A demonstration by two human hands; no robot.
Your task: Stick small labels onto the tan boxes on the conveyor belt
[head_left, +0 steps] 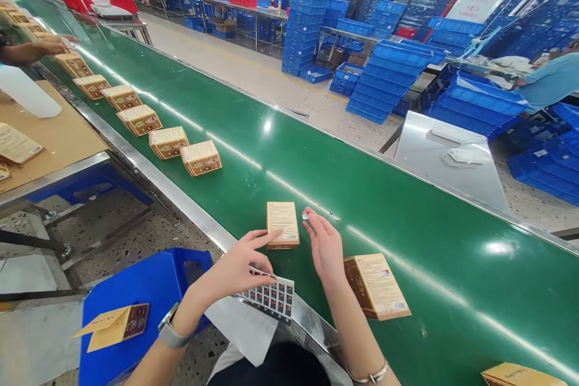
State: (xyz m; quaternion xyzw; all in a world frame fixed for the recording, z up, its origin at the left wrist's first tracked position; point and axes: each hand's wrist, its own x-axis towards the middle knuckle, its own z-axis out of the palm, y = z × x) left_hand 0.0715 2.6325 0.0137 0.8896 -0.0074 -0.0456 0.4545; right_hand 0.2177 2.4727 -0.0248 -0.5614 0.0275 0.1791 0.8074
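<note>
My left hand holds a sheet of small red and black stickers at the belt's near edge, its index finger touching a tan box that lies flat on the green conveyor belt. My right hand is beside that box on its right, pinching a small silvery sticker at the fingertips. A second tan box lies just right of my right wrist.
A row of several tan boxes runs up the belt's left side toward another person's hand. A blue stool with a flat carton stands at lower left. Blue crates are stacked beyond the belt.
</note>
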